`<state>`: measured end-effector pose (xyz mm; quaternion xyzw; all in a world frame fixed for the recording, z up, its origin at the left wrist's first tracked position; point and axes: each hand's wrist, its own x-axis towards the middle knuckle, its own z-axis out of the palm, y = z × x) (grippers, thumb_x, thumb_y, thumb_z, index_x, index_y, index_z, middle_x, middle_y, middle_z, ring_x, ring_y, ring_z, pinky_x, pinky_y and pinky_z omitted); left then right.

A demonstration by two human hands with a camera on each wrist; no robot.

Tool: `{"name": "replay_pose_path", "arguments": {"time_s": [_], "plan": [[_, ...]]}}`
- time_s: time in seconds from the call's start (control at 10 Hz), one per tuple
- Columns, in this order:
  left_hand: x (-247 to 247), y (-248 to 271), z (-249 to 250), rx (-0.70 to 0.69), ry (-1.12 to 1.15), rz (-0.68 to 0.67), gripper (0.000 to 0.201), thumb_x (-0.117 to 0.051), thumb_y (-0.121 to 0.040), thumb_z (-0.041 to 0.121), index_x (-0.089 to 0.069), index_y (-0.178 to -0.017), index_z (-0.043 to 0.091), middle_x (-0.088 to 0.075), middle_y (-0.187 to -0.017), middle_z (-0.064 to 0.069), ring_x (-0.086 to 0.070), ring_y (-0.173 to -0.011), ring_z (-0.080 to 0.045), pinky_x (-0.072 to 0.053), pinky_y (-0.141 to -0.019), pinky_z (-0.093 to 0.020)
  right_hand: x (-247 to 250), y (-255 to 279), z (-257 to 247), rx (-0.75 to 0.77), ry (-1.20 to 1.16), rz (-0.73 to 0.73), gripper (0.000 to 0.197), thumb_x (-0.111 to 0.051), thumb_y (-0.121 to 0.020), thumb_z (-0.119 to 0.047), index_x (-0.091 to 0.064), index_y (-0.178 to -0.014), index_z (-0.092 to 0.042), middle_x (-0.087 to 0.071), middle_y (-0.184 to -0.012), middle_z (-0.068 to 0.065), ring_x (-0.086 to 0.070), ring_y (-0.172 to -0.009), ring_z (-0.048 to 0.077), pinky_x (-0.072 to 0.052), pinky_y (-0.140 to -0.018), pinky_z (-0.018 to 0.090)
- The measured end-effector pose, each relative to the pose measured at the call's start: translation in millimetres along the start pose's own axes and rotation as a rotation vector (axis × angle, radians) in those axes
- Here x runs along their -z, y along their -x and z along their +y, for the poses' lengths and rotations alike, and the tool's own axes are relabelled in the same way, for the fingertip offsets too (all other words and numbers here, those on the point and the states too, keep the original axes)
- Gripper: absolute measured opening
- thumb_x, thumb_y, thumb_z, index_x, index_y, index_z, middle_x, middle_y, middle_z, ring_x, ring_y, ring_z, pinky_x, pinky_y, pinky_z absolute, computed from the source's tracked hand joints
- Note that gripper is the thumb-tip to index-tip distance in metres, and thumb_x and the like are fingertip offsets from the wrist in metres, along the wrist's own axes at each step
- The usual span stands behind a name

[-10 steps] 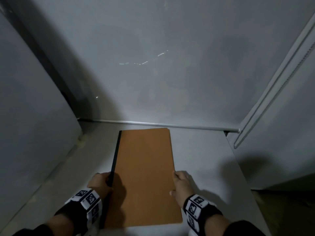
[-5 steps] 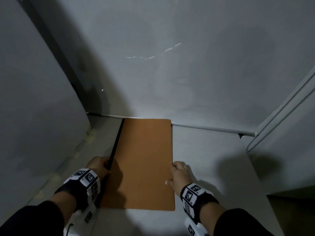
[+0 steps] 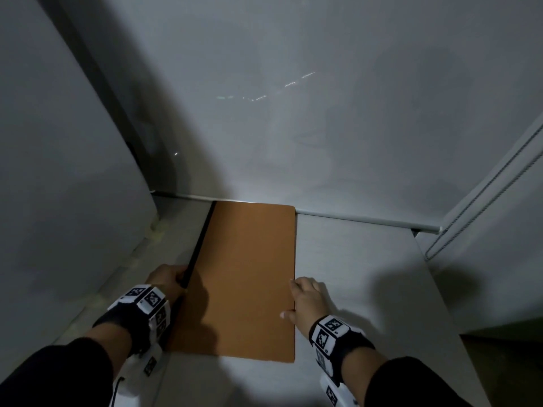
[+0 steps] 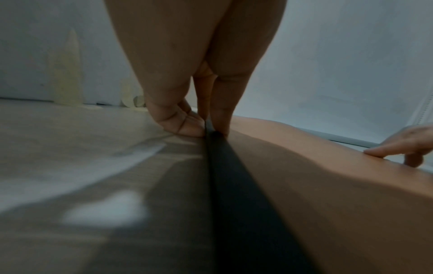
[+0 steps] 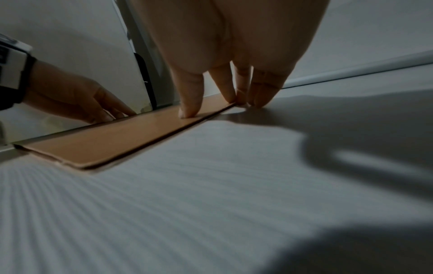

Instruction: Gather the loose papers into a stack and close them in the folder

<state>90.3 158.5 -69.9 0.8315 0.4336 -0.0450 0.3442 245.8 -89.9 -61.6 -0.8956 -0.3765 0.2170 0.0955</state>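
A closed brown folder (image 3: 246, 274) with a black spine (image 3: 199, 245) lies flat on the white table (image 3: 367, 289), its far end against the back wall. My left hand (image 3: 167, 277) grips the spine (image 4: 225, 176) partway along, fingers curled against its outer side and thumb on top. My right hand (image 3: 302, 298) holds the folder's open right edge, thumb pressed on the cover (image 5: 117, 140) and fingertips (image 5: 234, 98) down at the edge on the table. No loose papers show; anything inside the folder is hidden.
A grey rail (image 3: 352, 220) runs along the foot of the white back wall. A white panel (image 3: 58, 171) closes the left side. A blind with a bead cord (image 3: 484, 195) hangs at the right, past the table's right edge (image 3: 435, 289).
The folder has slid away from me until its far end meets the back wall, and both hands have gone forward with it, keeping their hold on the spine and the right edge.
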Motion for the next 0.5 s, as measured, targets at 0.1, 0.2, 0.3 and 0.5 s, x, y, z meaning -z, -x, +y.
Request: {"name": "replay_pose_path", "arguments": {"time_s": [0.1, 0.2, 0.3, 0.5], "plan": [[0.5, 2.5, -0.2, 0.013, 0.005, 0.002, 0.053, -0.066, -0.07, -0.009, -0.061, -0.119, 0.007, -0.067, -0.115, -0.014, -0.062, -0.106, -0.028, -0.041, -0.082, -0.022, 0.6, 1.0, -0.9, -0.002, 0.02, -0.008, 0.075, -0.057, -0.085, -0.036, -0.021, -0.145, -0.01, -0.031, -0.145, 0.003, -0.022, -0.134, 0.022, -0.023, -0.115, 0.031], [1.0, 2.2, -1.4, 0.015, 0.0, 0.003, 0.053, -0.066, -0.071, -0.007, -0.06, -0.121, 0.009, -0.067, -0.117, -0.014, -0.062, -0.106, -0.027, -0.041, -0.081, -0.021, 0.5, 1.1, -1.9, -0.009, 0.044, -0.015, 0.074, -0.056, -0.085, -0.037, -0.021, -0.145, -0.01, -0.031, -0.145, 0.004, -0.022, -0.134, 0.023, -0.024, -0.114, 0.032], [0.3, 8.3, 2.4, 0.021, -0.018, 0.017, 0.05, -0.065, -0.074, -0.006, -0.059, -0.121, 0.007, -0.065, -0.119, -0.015, -0.061, -0.107, -0.027, -0.039, -0.082, -0.019, 1.6, 3.7, -3.7, -0.013, 0.06, -0.019, 0.073, -0.055, -0.086, -0.037, -0.019, -0.145, -0.011, -0.03, -0.146, 0.004, -0.022, -0.134, 0.023, -0.024, -0.114, 0.033], [-3.2, 27.5, 2.1, -0.011, -0.127, 0.081, 0.039, -0.063, -0.074, -0.001, -0.061, -0.113, -0.002, -0.063, -0.112, -0.026, -0.061, -0.101, -0.034, -0.048, -0.083, -0.031, 4.4, 19.6, -2.6, -0.039, -0.052, -0.06, 0.077, -0.053, -0.088, -0.036, -0.009, -0.147, -0.012, -0.015, -0.156, 0.003, -0.012, -0.142, 0.025, -0.017, -0.118, 0.033]]}}
